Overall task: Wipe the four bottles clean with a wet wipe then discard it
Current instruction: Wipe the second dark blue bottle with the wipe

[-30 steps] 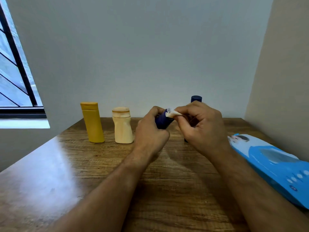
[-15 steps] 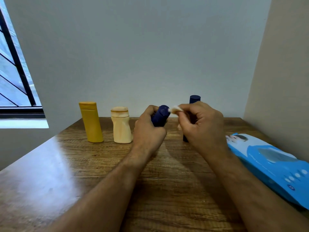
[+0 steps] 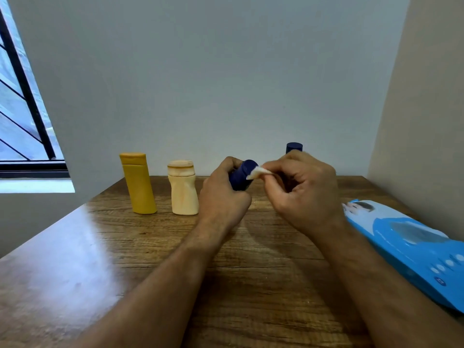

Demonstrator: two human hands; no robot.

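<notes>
1. My left hand grips a tilted navy bottle above the table.
2. My right hand pinches the wet wipe against its cap.
3. Blue wipe pack, right: printing unreadable.

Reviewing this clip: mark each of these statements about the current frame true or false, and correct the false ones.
1. The left hand grips a dark blue bottle. True.
2. The right hand is empty. False: it pinches a white wipe against the held bottle's top.
3. The yellow bottle lies on its side. False: it stands upright on the table.
4. A cream bottle stands right of the yellow one. True.
5. A blue wipe pack lies at the table's right side. True.
</notes>
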